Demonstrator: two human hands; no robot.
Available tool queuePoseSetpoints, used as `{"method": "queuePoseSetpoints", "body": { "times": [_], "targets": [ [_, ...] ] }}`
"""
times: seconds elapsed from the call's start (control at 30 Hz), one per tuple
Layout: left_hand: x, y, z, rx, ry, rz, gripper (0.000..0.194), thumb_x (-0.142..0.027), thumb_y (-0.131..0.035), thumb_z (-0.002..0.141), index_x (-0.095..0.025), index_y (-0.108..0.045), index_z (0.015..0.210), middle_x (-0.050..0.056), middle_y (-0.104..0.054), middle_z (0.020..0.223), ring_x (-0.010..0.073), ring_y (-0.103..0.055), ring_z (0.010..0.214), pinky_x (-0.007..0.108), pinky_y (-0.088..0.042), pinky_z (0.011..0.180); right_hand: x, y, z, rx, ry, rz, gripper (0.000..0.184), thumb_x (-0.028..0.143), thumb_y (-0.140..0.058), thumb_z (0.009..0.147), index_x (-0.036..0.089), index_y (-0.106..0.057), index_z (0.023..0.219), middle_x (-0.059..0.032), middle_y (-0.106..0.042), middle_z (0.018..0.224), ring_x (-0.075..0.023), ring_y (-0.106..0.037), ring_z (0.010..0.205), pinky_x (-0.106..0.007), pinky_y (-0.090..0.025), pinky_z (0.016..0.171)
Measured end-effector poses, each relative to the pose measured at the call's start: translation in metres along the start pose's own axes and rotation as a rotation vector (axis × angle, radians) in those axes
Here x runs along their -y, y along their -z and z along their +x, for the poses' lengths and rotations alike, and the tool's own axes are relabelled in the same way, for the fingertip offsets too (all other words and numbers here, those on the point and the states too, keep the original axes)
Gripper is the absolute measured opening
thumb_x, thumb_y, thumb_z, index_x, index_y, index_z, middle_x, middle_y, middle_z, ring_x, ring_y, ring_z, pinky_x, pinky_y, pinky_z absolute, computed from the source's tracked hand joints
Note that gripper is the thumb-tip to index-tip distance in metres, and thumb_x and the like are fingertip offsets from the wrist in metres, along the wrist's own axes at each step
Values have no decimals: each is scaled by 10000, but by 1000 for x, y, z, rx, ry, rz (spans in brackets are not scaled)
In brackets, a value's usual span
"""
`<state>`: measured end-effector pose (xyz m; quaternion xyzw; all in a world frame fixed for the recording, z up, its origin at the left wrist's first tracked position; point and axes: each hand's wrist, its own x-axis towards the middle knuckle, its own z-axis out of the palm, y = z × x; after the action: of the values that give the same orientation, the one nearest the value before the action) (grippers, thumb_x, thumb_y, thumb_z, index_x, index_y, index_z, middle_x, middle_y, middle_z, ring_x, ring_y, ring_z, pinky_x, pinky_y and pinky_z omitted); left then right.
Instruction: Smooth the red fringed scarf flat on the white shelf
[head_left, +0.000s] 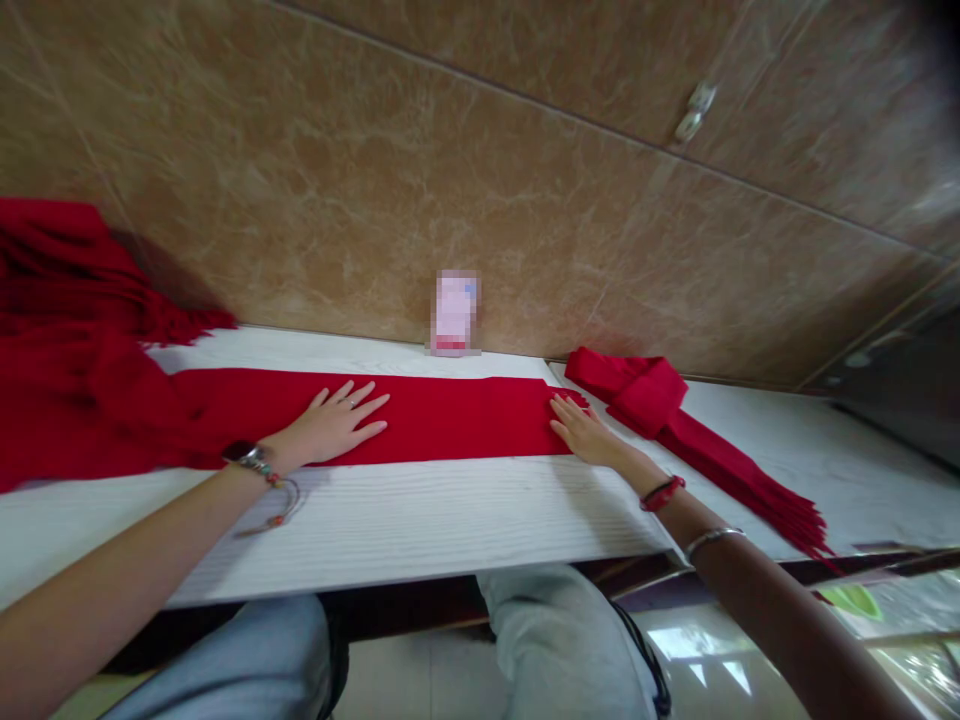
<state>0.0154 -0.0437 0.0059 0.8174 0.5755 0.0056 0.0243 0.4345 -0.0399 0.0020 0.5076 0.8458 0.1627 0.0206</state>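
The fingers of the left hand [337, 428] are spread and straight, palm down on a red scarf [465, 420], gripping nothing; a thin ring [352, 402] sits on one of them. The fingers of the right hand [581, 430] are also extended, only slightly parted, and lie on the scarf's right end beside a short bit of fringe [571, 397].

Between the hands the scarf lies as a flat, smooth band running left to right along a white wood-grain table [450, 510]. To the left it meets a loose, rumpled heap of red cloth [60, 270] with fringe showing on its far right side; where one piece ends and the other begins I cannot tell.

On the left wrist are a dark-faced watch [241, 452] and a beaded cord bracelet [274, 480]; the right arm wears a red bracelet [662, 493] and a silver bangle [712, 538].

Right of the right hand lies another red scarf [637, 390], folded over at its far left end, its fringed end pointing near right. At the table's far edge, between the hands, a small blurred pale item [454, 310] stands against the brown marbled wall [300, 200]. The person's legs in light jeans [562, 640] show at the near side.
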Motion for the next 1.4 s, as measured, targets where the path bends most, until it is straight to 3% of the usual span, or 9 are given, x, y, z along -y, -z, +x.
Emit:
{"method": "queuePoseSetpoints", "body": {
  "times": [0.1,0.17,0.3,0.4,0.8,0.93,1.1,1.27,1.4],
  "targets": [
    [1,3,-1,-20,-23,-48,523,-504,-264,889,-331,-246,1382,7,-146,1482,278,-78,1351,516,-114,1035,28,21,20,-118,-33,116,441,238,-282,918,62,-395,1306,-213,-361,1371,-293,-256,1303,-562,-294,984],
    [4,8,3,-49,-47,-51,494,-482,-262,898,-323,-300,1364,18,-177,1476,266,-108,1348,499,-124,1040,61,42,36,-160,71,227,461,299,-337,908,67,-413,1299,-192,-385,1364,-272,-278,1297,-504,-290,1018],
    [16,24,24,-79,-146,19,469,-394,-310,902,-207,-402,1322,94,-315,1421,238,-266,1298,395,-206,1038,134,82,55,-101,353,339,471,338,-468,859,77,-480,1250,-169,-484,1292,-239,-411,1222,-383,-346,1013],
    [25,34,47,-34,-249,64,435,-309,-356,886,-135,-462,1270,121,-427,1345,193,-381,1225,290,-256,1010,171,97,57,-63,395,330,425,265,-515,832,107,-505,1226,-149,-532,1249,-228,-497,1143,-344,-418,944],
    [36,36,97,62,-309,31,485,-347,-526,785,-97,-525,1201,128,-560,1155,199,-528,1000,227,-370,853,189,86,55,-78,461,223,382,24,-426,817,123,-542,1168,-139,-616,1124,-189,-585,1013,-297,-485,836],
    [40,39,80,47,-310,6,506,-354,-527,785,-126,-488,1235,109,-529,1188,192,-498,1037,235,-349,887,185,85,53,-98,473,254,426,12,-425,802,147,-532,1192,-121,-602,1158,-184,-579,1028,-300,-491,840],
    [38,44,25,-41,-409,-78,383,-330,-471,839,-189,-513,1192,59,-493,1188,157,-469,1070,230,-307,935,182,82,55,-116,488,265,451,-3,-450,784,159,-525,1199,-111,-612,1141,-187,-587,1008,-309,-505,818],
    [34,51,-38,51,-476,-63,351,-397,-527,813,-198,-555,1101,49,-544,1112,182,-513,1019,250,-361,890,186,76,61,-201,401,262,377,27,-432,814,149,-577,1140,-115,-640,1074,-202,-605,936,-335,-491,812],
    [38,53,-68,112,-411,57,308,-217,-510,784,-229,-557,1089,33,-570,1095,192,-539,996,274,-390,862,196,79,64,-207,394,203,304,67,-449,832,145,-611,1077,-113,-657,980,-197,-601,860,-318,-472,767]
  ]
}}
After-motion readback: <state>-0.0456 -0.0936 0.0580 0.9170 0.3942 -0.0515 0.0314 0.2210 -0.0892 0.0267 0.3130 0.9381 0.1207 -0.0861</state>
